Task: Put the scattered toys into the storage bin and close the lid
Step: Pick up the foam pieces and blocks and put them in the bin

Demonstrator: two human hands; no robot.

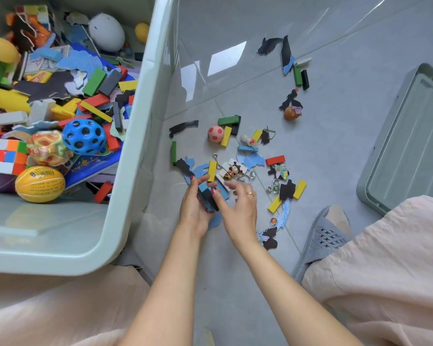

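Toys lie all over the grey floor (335,151), just beside the big storage bin (138,136). The bin sits on the left with no top on it, and it already has lots of toys inside, like a blue ball with holes (83,136) and a colour cube (4,156). The lid (408,143) lies flat on the floor, well apart on the right side.

The left hand (195,208) has its fingers curled round a small stack of blocks (208,197), blue and black ones. The right hand (240,208) is just beside it, with loose, spread fingers that hold nothing. Its fingertips hang over a little doll card (233,169) and a yellow block (212,171).

More toys wait further out: a pink ball (215,133), a green block (228,120), a red block (275,160), flat puzzle bits (250,161) and some thin metal rings (249,176). A grey slipper (323,236) stands near the puzzle bits at the bottom.

I think the person is picking up a handful to drop in the bin. The stack looks loose, so a block could slip out if the hand takes too many at once. The pink ball could roll away if it gets bumped. The thin puzzle bits lie flat and may be hard to pinch up. The slipper could step on the bits close to it. The bin is quite full on one side, so the lid may not shut well if toys stick up.
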